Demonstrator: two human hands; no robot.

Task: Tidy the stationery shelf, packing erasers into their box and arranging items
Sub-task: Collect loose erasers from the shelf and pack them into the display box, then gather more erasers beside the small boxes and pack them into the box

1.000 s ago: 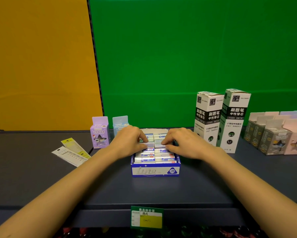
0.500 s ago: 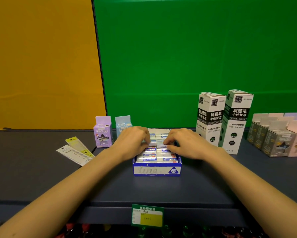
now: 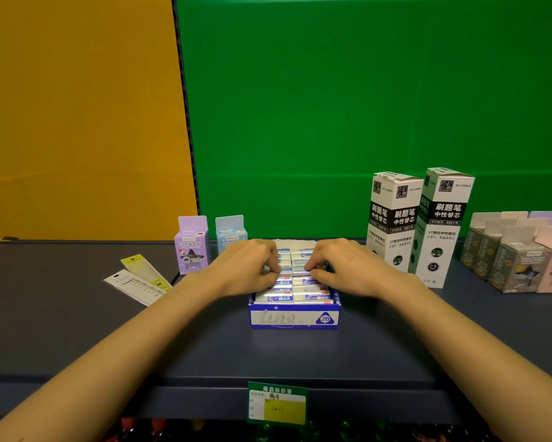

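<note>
1. Head view: I see eraser box front-centre on shelf, packed w/ two rows of erasers.
2. L hand sits over left row, fingers curled, pinching erasers.
3. R hand sits over right row, same pinch.
4. Tall refill boxes stand right of it; purple pack is left-rear.

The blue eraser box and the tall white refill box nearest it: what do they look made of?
The blue eraser box looks like thin printed cardboard, faintly glossy; its rim shows folded flaps. The tall white refill box seems matte printed card too, with a creased tuck flap on top.
</note>
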